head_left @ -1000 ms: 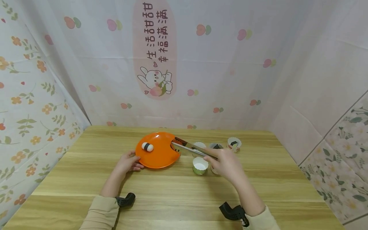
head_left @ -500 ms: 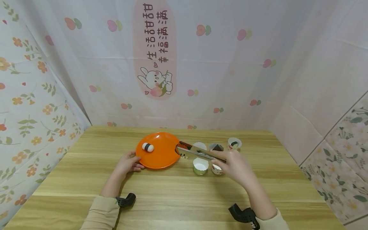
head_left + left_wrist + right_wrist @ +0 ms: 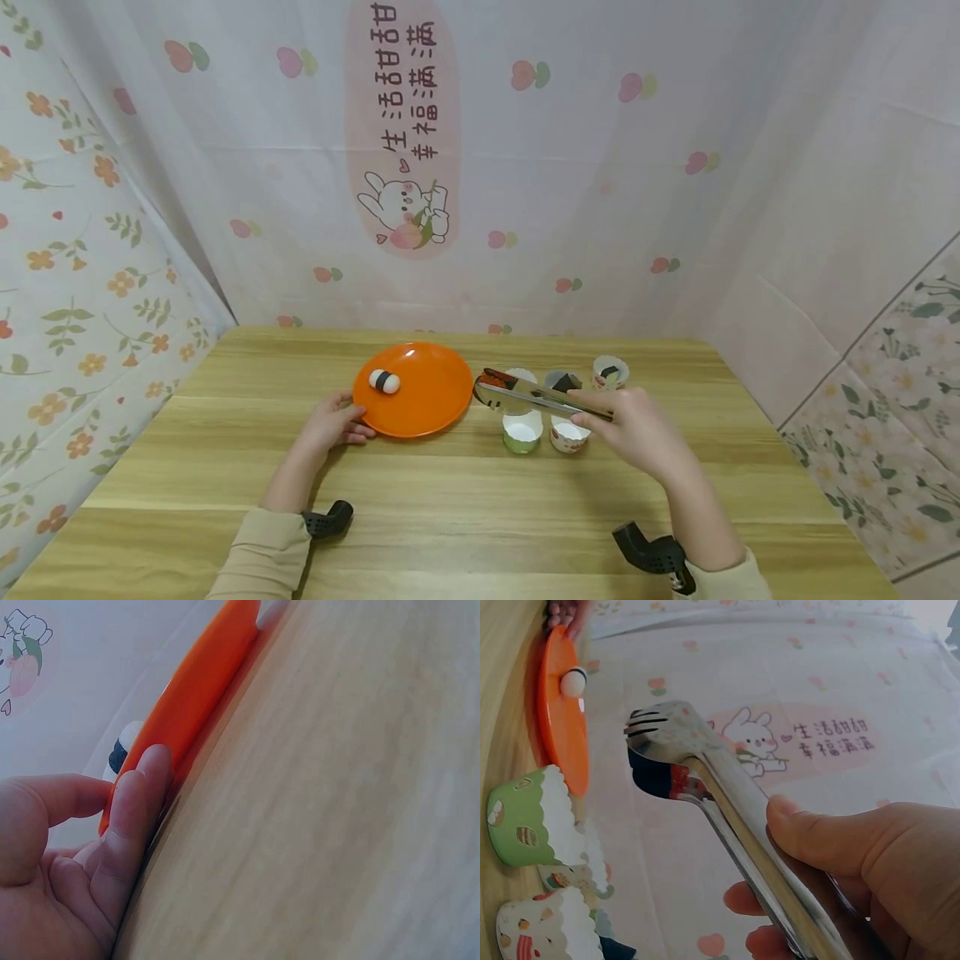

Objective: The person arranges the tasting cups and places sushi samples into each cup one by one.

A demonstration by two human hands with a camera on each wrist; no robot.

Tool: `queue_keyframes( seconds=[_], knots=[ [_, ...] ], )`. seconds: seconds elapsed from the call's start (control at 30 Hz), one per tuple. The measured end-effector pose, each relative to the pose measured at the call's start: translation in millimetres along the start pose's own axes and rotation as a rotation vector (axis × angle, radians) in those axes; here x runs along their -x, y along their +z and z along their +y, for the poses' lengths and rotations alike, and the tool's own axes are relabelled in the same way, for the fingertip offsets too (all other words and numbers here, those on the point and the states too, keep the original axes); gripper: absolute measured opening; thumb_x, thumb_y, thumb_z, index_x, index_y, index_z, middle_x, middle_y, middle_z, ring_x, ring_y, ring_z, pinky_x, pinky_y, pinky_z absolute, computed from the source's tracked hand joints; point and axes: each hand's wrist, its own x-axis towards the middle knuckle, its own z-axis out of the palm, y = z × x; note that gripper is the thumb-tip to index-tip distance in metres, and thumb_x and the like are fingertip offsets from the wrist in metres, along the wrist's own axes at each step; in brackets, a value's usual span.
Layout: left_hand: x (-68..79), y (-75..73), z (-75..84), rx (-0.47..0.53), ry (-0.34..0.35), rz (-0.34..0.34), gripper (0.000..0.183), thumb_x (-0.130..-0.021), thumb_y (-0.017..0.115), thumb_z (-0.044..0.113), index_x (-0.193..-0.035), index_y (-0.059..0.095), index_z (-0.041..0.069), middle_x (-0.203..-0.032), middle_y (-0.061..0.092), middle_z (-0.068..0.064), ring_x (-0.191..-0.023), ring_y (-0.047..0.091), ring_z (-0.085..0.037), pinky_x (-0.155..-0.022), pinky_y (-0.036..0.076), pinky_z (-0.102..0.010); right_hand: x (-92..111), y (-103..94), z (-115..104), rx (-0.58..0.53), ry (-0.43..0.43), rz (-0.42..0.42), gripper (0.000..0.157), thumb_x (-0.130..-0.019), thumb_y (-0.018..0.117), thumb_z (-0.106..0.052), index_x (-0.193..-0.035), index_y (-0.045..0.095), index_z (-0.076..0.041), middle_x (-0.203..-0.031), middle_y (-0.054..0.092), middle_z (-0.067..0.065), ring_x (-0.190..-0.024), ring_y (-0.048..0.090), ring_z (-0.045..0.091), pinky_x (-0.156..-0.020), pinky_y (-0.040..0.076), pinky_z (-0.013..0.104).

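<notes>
My left hand (image 3: 330, 422) pinches the near left rim of an orange plate (image 3: 423, 400), thumb on top and fingers underneath. On the plate lies a white sushi piece with a black band (image 3: 385, 382). My right hand (image 3: 626, 429) grips metal tongs (image 3: 739, 802) with fork-like tines on one end. Something dark and red (image 3: 676, 780) shows between the tong ends; whether it is a held piece or a reflection, I cannot tell. The tong ends hover just right of the plate, above the paper cups, and partly hide the back left one.
Several paper cups stand right of the plate: a green cup (image 3: 522, 433), a patterned white one (image 3: 569, 437), a grey one (image 3: 557, 377) with a dark piece, and a far right cup (image 3: 609, 367) with a dark-and-green piece. A curtain (image 3: 600, 208) hangs behind the wooden table (image 3: 450, 517).
My right hand has moved right, drawing the tongs from over the plate's right edge to beside it. The patterned white cup has come into view. My left hand and the plate stay put.
</notes>
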Motion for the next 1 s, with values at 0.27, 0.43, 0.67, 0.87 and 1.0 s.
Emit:
queue_keyframes(
  seconds=[0.27, 0.43, 0.67, 0.87, 1.0],
  knots=[
    [1.0, -0.5, 0.5, 0.019, 0.002, -0.015, 0.051, -0.101, 0.046, 0.009, -0.143, 0.025, -0.010, -0.091, 0.065, -0.014, -0.068, 0.068, -0.019, -0.065, 0.057, -0.027, 3.7, -10.5, 6.9, 0.012, -0.020, -0.021, 0.032, -0.086, 0.072, -0.017, -0.117, 0.070, -0.007, -0.119, 0.063, 0.018, -0.086, 0.068, 0.023, -0.062, 0.051, 0.032],
    [1.8, -0.9, 0.6, 0.022, 0.016, -0.031, 0.051, -0.100, 0.046, 0.009, -0.142, 0.024, -0.012, -0.089, 0.065, -0.015, -0.068, 0.068, -0.019, -0.064, 0.057, -0.027, 5.3, -14.0, 11.4, 0.007, -0.013, -0.048, 0.033, -0.087, 0.072, -0.017, -0.119, 0.069, -0.009, -0.119, 0.064, 0.015, -0.064, 0.060, 0.011, -0.058, 0.048, 0.029],
    [-1.1, 0.1, 0.6, 0.009, -0.012, -0.004, 0.050, -0.101, 0.045, 0.007, -0.143, 0.024, -0.011, -0.092, 0.064, -0.014, -0.068, 0.068, -0.019, -0.064, 0.057, -0.027, 5.4, -16.6, 14.4, 0.014, -0.012, -0.071, 0.033, -0.086, 0.072, -0.016, -0.119, 0.069, -0.010, -0.119, 0.064, 0.013, -0.083, 0.064, 0.012, -0.061, 0.047, 0.028],
    [-0.7, 0.8, 1.1, 0.004, -0.015, -0.001, 0.050, -0.102, 0.045, 0.008, -0.143, 0.025, -0.010, -0.092, 0.065, -0.014, -0.067, 0.068, -0.019, -0.064, 0.057, -0.027, 6.4, -18.9, 15.4, 0.001, 0.017, -0.104, 0.034, -0.085, 0.073, -0.015, -0.119, 0.069, -0.010, -0.123, 0.061, 0.016, -0.066, 0.059, 0.010, -0.051, 0.041, 0.024],
    [-0.6, 0.5, 0.9, 0.002, -0.014, 0.005, 0.048, -0.102, 0.044, 0.008, -0.143, 0.027, -0.009, -0.091, 0.065, -0.014, -0.067, 0.068, -0.019, -0.063, 0.056, -0.026, 7.4, -20.2, 17.0, 0.006, 0.025, -0.114, 0.034, -0.085, 0.072, -0.015, -0.119, 0.069, -0.008, -0.119, 0.063, 0.016, -0.070, 0.063, 0.013, -0.053, 0.044, 0.024]
  ],
)
